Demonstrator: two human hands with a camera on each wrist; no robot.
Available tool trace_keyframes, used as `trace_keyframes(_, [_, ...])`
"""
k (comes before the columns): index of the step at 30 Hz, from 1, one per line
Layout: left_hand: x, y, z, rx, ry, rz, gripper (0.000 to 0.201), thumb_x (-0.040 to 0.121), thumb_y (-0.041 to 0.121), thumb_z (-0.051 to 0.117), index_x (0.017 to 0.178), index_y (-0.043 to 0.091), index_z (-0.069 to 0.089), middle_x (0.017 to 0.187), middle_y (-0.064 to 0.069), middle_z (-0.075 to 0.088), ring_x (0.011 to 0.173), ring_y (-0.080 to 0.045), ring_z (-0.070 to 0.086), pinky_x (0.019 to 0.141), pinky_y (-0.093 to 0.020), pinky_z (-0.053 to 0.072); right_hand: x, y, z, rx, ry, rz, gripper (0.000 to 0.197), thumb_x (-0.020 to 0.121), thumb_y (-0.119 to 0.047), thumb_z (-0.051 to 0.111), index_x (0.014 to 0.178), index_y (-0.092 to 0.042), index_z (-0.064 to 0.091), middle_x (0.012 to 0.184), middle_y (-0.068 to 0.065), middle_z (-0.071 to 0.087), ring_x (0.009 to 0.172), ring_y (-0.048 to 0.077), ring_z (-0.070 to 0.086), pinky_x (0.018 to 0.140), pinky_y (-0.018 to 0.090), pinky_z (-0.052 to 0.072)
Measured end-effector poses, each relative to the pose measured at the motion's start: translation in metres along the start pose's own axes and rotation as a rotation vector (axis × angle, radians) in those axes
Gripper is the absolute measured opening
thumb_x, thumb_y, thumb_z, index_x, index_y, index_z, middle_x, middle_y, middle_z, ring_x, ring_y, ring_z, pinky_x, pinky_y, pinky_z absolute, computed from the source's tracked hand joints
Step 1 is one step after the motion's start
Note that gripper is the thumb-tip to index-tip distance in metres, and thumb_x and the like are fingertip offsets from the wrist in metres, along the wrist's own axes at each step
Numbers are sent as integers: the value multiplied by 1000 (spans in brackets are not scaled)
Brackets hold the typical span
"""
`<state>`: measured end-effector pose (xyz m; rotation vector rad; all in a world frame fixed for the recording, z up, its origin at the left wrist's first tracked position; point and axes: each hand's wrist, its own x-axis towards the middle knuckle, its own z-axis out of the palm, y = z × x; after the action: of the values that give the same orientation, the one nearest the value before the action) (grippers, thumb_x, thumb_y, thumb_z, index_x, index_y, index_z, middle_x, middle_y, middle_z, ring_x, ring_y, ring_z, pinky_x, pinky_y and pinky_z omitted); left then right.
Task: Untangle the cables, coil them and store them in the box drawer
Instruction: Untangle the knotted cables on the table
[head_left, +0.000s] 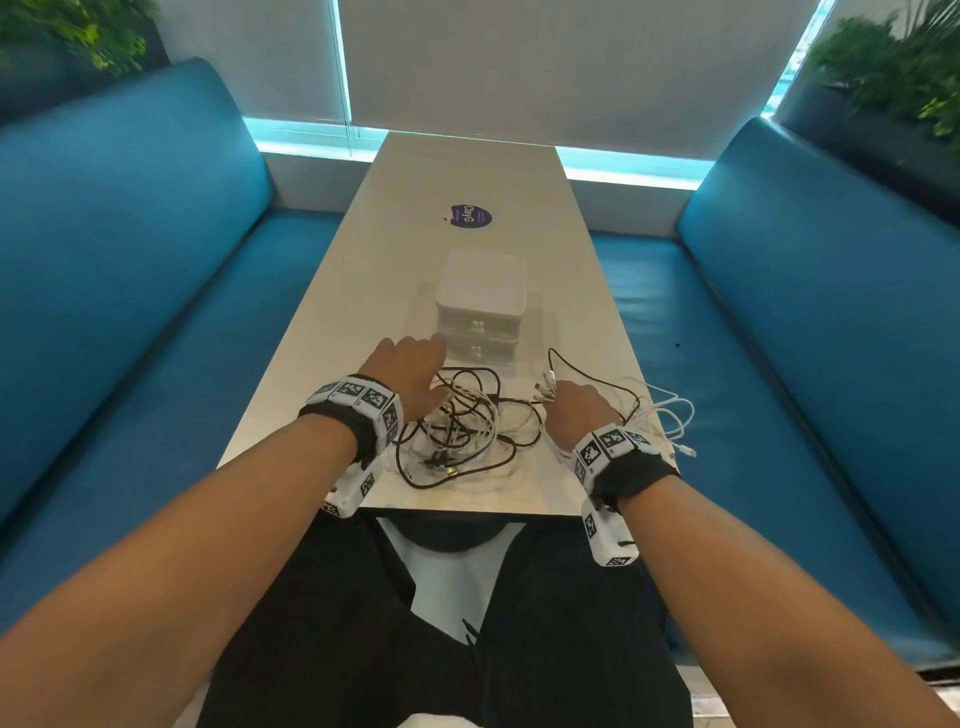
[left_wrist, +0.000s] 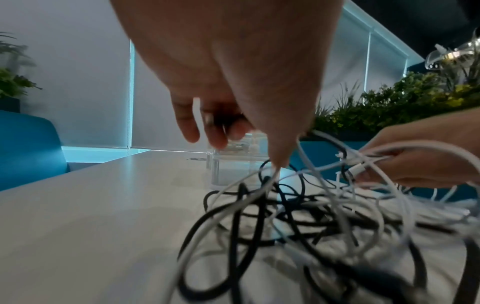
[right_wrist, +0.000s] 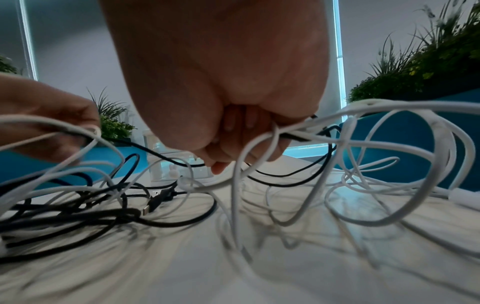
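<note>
My left hand (head_left: 410, 375) hovers over the near-left part of a tangled heap of thin black and white cables (head_left: 457, 431), its fingers (left_wrist: 189, 125) hanging loosely spread; the thumb tip meets a white strand, though blur in the left wrist view leaves me unsure whether it merely touches. My right hand (head_left: 579, 410) is curled tight around a bunch of white cable strands (right_wrist: 298, 131), with a few plug ends (head_left: 545, 387) sticking out beyond my knuckles. The heap lies on the pale counter (head_left: 322, 353) close to its near edge, black loops mostly to the left, white loops (head_left: 670, 415) trailing off to the right past my right wrist. A black USB plug (right_wrist: 153, 203) rests on the counter amid the black strands. Just beyond the heap stands the small translucent white box with two stacked drawers (head_left: 480, 306), both closed, their little knobs facing me. Farther along the counter is a round purple sticker (head_left: 470, 216). Blue padded benches (head_left: 130, 270) flank both sides.
</note>
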<state>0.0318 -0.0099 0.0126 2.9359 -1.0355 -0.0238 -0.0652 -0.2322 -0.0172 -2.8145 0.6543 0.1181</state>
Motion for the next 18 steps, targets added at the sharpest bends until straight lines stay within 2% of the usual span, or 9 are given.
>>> trace_keyframes(1, [0, 2, 0, -22, -46, 21, 41, 87, 39, 61, 116, 19, 41, 109, -2, 52, 104, -27, 50, 90, -41, 38, 1, 1, 0, 7, 0, -4, 29, 98, -25, 44, 120, -12, 58, 117, 14, 61, 103, 33, 62, 75, 33, 42])
trace_keyframes(3, [1, 8, -2, -64, -127, 59, 51, 77, 25, 65, 123, 21, 42, 123, -2, 45, 118, -25, 42, 102, -42, 32, 3, 1, 0, 15, 6, -7, 29, 99, -27, 44, 119, -12, 59, 116, 13, 62, 103, 33, 62, 76, 33, 43])
trace_keyframes(6, [6, 22, -8, -142, -199, 87, 60, 75, 4, 59, 130, 22, 44, 135, -2, 42, 129, -23, 36, 110, -41, 27, 7, 3, 0, 27, 19, -8, 29, 98, -27, 44, 117, -12, 60, 115, 14, 64, 101, 33, 63, 81, 36, 48])
trace_keyframes(8, [10, 29, -11, -241, -143, 60, 55, 78, -4, 52, 128, 20, 49, 140, -3, 44, 132, -24, 38, 109, -39, 28, 8, 5, 0, 33, 26, -2, 28, 98, -26, 43, 116, -12, 60, 114, 14, 64, 101, 33, 63, 82, 37, 49])
trace_keyframes(10, [15, 35, -15, -358, -22, -22, 49, 81, -8, 47, 122, 19, 54, 141, -4, 50, 130, -28, 45, 109, -41, 33, 8, 7, 1, 40, 37, 9, 28, 98, -26, 44, 115, -12, 60, 113, 14, 64, 101, 34, 63, 82, 38, 49])
trace_keyframes(12, [20, 46, -17, -494, 66, -91, 40, 88, -4, 44, 119, 16, 58, 135, -7, 57, 122, -30, 54, 105, -43, 41, 9, 8, 4, 47, 32, 11, 28, 98, -27, 45, 115, -11, 60, 113, 15, 64, 102, 35, 63, 82, 37, 49])
trace_keyframes(14, [23, 63, -14, -543, 57, -71, 29, 96, 8, 44, 120, 14, 59, 126, -10, 63, 112, -30, 59, 100, -42, 47, 10, 6, 4, 56, 22, 3, 29, 98, -29, 47, 117, -10, 60, 114, 16, 64, 103, 35, 63, 81, 36, 48])
trace_keyframes(16, [26, 82, -1, -449, -32, -5, 31, 101, 27, 44, 127, 14, 56, 124, -9, 64, 112, -30, 60, 100, -42, 46, 12, 6, 4, 71, 23, -16, 29, 97, -29, 47, 116, -10, 59, 115, 17, 64, 103, 36, 62, 79, 35, 47])
trace_keyframes(18, [24, 96, 13, -258, -172, 36, 39, 102, 41, 42, 133, 18, 50, 126, -8, 63, 116, -32, 57, 102, -44, 40, 12, 6, 1, 93, 27, -33, 30, 97, -30, 46, 115, -10, 60, 115, 17, 65, 104, 36, 63, 82, 36, 49])
